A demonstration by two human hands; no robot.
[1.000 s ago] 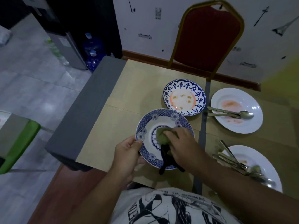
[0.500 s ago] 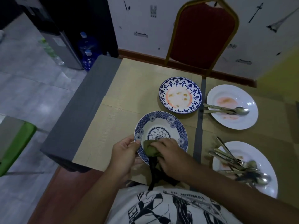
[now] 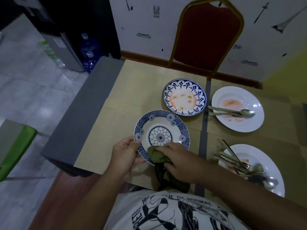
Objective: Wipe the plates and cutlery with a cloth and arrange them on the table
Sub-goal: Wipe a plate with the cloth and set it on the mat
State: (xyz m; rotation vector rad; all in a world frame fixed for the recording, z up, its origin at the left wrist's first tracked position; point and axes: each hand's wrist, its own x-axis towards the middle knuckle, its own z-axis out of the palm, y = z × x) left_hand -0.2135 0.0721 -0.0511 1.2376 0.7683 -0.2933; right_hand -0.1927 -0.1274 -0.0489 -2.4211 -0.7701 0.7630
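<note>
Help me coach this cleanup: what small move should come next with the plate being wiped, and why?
Probably sweep the green cloth onward along the rim of the blue floral plate. The right hand holds it against the near rim only, the left hand grips the left edge, and the centre already looks clean. The stained blue plate beyond can wait.

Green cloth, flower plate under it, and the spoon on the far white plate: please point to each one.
green cloth (image 3: 154, 155), head view, bunched part on the plate's near rim.
flower plate (image 3: 160, 137), head view, centre of the flower pattern.
spoon (image 3: 248, 113), head view, its bowl.
</note>
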